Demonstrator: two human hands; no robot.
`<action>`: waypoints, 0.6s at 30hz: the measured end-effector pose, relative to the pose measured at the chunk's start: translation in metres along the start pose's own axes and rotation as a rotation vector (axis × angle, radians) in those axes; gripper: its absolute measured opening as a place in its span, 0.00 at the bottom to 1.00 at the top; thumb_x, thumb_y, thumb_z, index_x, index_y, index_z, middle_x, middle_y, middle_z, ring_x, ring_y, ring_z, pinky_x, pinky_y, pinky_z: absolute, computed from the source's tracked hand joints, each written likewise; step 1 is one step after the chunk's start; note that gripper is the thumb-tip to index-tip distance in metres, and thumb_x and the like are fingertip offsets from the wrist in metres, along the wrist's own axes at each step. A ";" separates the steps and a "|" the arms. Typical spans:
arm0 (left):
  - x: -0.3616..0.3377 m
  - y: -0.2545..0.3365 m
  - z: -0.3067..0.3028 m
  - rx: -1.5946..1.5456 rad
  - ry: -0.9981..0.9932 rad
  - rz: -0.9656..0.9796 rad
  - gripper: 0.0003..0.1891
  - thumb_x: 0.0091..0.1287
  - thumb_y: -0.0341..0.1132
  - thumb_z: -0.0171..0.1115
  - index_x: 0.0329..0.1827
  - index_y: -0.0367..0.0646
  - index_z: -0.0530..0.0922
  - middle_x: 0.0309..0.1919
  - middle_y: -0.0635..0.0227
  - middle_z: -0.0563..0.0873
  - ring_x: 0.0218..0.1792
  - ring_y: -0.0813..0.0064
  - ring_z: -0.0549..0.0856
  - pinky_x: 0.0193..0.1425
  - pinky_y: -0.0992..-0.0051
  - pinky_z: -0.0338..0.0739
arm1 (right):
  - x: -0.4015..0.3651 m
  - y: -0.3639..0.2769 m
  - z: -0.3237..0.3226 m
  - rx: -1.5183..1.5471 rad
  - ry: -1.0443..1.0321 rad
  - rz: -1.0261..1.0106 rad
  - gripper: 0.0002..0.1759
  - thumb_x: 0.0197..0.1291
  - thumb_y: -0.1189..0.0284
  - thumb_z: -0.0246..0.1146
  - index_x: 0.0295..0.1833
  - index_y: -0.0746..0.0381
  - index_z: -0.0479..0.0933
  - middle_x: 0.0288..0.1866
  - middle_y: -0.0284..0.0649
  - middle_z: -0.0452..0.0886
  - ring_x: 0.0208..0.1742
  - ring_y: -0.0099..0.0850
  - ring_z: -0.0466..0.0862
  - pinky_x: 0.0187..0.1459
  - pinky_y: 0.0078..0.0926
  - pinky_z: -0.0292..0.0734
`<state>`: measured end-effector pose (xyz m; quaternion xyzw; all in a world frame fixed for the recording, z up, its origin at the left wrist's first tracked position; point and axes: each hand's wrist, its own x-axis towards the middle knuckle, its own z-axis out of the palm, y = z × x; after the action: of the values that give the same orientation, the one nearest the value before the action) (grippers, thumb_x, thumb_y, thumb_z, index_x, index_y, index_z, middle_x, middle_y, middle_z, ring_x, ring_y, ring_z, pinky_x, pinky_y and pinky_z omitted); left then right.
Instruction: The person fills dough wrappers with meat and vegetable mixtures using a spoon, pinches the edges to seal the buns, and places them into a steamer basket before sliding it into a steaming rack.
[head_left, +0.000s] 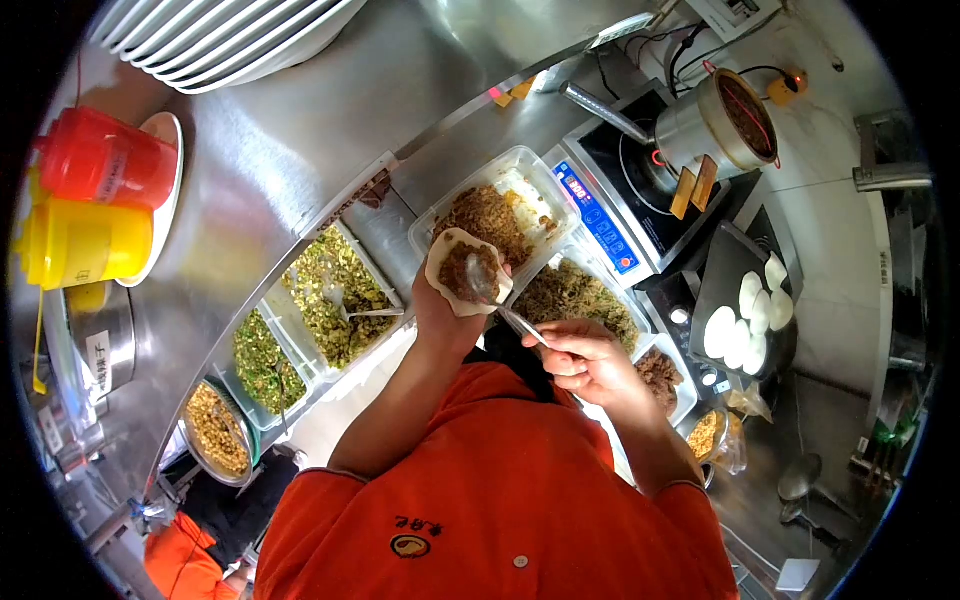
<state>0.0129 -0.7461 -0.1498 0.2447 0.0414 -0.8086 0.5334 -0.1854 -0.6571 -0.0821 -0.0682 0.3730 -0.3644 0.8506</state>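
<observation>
My left hand (440, 318) holds an opened pale flatbread (463, 268) stuffed with brown minced filling, lifted over the counter. My right hand (588, 362) grips the handle of a metal spoon (497, 300). The spoon's bowl rests at the edge of the filling in the flatbread. Just behind the flatbread stands a clear plastic tub of brown mince (495, 208). A second tub of greenish-brown chopped filling (582, 295) lies beside my right hand. My orange shirt fills the bottom of the view.
Steel trays of chopped greens (335, 295) (262, 360) and a bowl of yellow bits (215, 430) line the left. An induction cooker (600, 215) carries a pot (715, 125). White buns (745, 315) sit on a dark griddle. Stacked plates (230, 40), a red bottle (100, 155), a yellow bottle (85, 240).
</observation>
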 end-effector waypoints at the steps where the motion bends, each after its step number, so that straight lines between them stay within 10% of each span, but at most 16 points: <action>1: -0.001 0.001 -0.001 0.022 -0.027 0.005 0.23 0.81 0.47 0.41 0.61 0.37 0.76 0.45 0.48 0.86 0.46 0.50 0.86 0.56 0.52 0.83 | -0.001 -0.003 0.000 -0.001 0.013 -0.021 0.14 0.77 0.73 0.60 0.57 0.74 0.81 0.22 0.25 0.64 0.21 0.14 0.59 0.19 0.16 0.50; 14: -0.009 0.002 -0.021 0.012 0.001 -0.045 0.21 0.83 0.43 0.42 0.67 0.40 0.75 0.55 0.53 0.85 0.59 0.52 0.85 0.66 0.53 0.81 | 0.021 -0.016 -0.048 -0.094 -0.074 -0.123 0.15 0.79 0.75 0.57 0.61 0.73 0.81 0.24 0.31 0.72 0.20 0.15 0.63 0.17 0.14 0.55; 18: -0.012 0.012 -0.046 0.162 0.203 -0.006 0.18 0.84 0.38 0.43 0.67 0.40 0.76 0.62 0.59 0.83 0.64 0.58 0.82 0.69 0.54 0.79 | 0.066 -0.036 -0.095 -1.242 0.675 -0.333 0.17 0.76 0.76 0.57 0.62 0.65 0.86 0.34 0.41 0.86 0.25 0.28 0.81 0.30 0.29 0.77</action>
<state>0.0434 -0.7263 -0.1821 0.3674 0.0302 -0.7820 0.5026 -0.2407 -0.7125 -0.1742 -0.4784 0.7378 -0.2111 0.4268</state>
